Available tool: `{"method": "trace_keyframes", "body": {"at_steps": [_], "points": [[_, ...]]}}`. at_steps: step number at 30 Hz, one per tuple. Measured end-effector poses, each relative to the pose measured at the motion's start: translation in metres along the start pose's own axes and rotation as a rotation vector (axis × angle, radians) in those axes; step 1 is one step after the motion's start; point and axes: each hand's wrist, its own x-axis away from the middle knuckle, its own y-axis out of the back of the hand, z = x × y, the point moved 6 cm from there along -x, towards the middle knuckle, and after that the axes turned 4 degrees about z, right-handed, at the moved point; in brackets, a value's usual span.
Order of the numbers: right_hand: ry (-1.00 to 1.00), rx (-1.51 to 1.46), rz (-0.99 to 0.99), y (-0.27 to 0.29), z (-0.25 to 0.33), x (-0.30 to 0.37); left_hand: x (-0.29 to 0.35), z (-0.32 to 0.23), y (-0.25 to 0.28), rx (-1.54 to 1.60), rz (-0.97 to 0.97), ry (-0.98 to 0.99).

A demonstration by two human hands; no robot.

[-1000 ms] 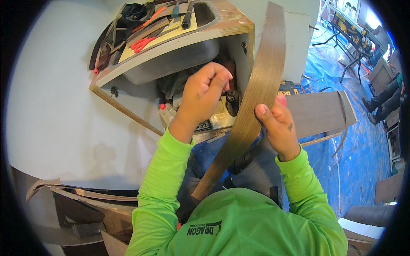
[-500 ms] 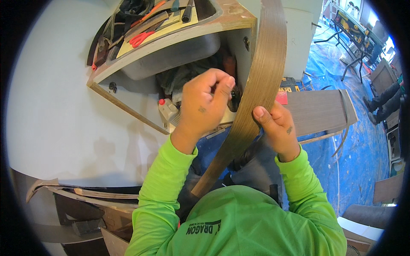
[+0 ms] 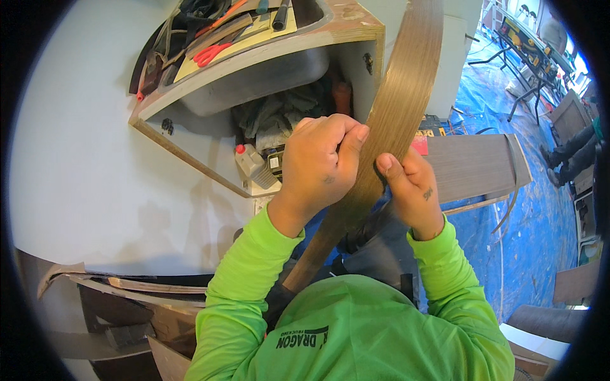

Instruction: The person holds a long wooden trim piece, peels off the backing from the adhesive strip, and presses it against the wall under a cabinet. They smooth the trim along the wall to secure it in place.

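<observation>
A long, flexible wood-grain strip (image 3: 406, 76) curves from the top of the view down to my lap. My right hand (image 3: 414, 190) grips its right edge, the thumb lying on the face and the fingers behind. My left hand (image 3: 325, 162) is closed in a fist at the strip's left edge, thumb pressed over the curled fingers. Whatever it may hold is hidden. Beyond it stands an open cabinet (image 3: 379, 56) with a curved front edge, a grey sink basin (image 3: 267, 82) and a small jug with a red cap (image 3: 250, 164) inside.
On the cabinet top lie red-handled scissors (image 3: 211, 55) among other tools. A wood-grain panel (image 3: 470, 168) rests to the right, above blue floor sheeting (image 3: 530, 247). Curved offcuts (image 3: 146, 289) lie at lower left. Another person's legs (image 3: 575, 152) show at far right, near a folding-legged stand (image 3: 527, 79).
My left fist has moved right and slightly down, up against the strip's edge. The strip's upper part has swung a little to the right. My right hand keeps its grip.
</observation>
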Motion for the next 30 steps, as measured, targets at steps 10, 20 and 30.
{"method": "trace_keyframes", "body": {"at_steps": [10,20,30], "points": [[0.079,0.045,-0.064,0.007,-0.001,0.005,-0.003,0.056,0.014,0.308,-0.152,0.379],[0.08,0.022,-0.052,0.011,0.006,0.001,0.007,0.017,-0.003,0.326,0.108,0.161],[0.062,0.013,-0.046,0.009,0.0,0.005,0.002,0.002,0.005,-0.019,-0.081,-0.019]]}}
